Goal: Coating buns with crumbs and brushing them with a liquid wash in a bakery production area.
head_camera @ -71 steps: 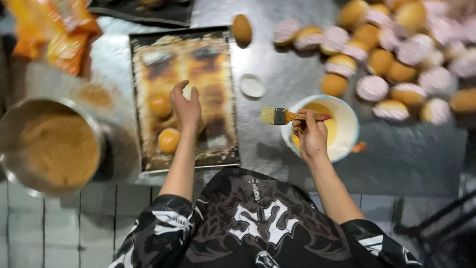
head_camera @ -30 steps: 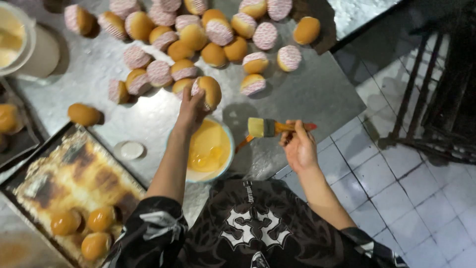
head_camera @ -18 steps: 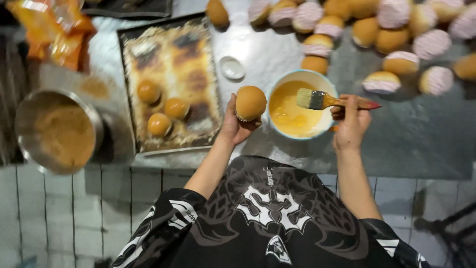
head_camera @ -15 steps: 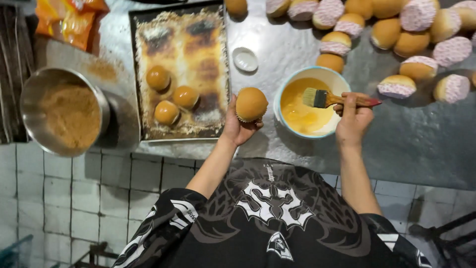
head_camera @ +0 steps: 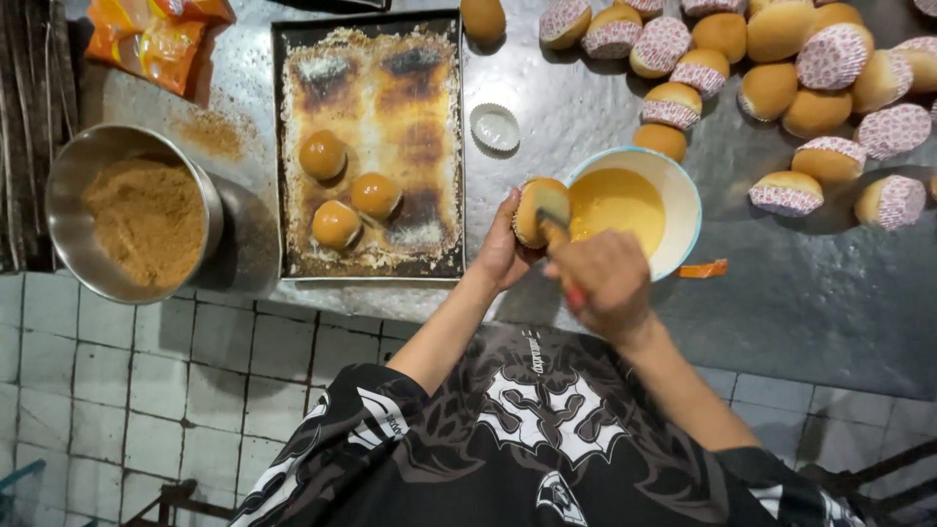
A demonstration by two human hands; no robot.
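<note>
My left hand (head_camera: 500,249) holds a round golden bun (head_camera: 535,210) in a paper cup, just left of a white bowl (head_camera: 683,210) of yellow glaze. My right hand (head_camera: 607,281) grips a pastry brush (head_camera: 556,229) by its red handle, and the bristles lie on the bun's top. A dark, burnt-looking baking tray (head_camera: 371,63) to the left carries three glazed buns (head_camera: 349,200). Many more buns in patterned paper cups (head_camera: 781,68) lie heaped on the metal table at the top right.
A steel bowl of brown crumbs (head_camera: 137,215) stands at the left table edge. An orange snack packet (head_camera: 151,39) lies at the top left. An empty paper cup (head_camera: 496,127) sits between tray and bowl. A small orange scrap (head_camera: 705,268) lies by the bowl.
My left hand took a bun from the pile and brought it beside the bowl. My right hand lifted the brush out of the glaze and onto the bun.
</note>
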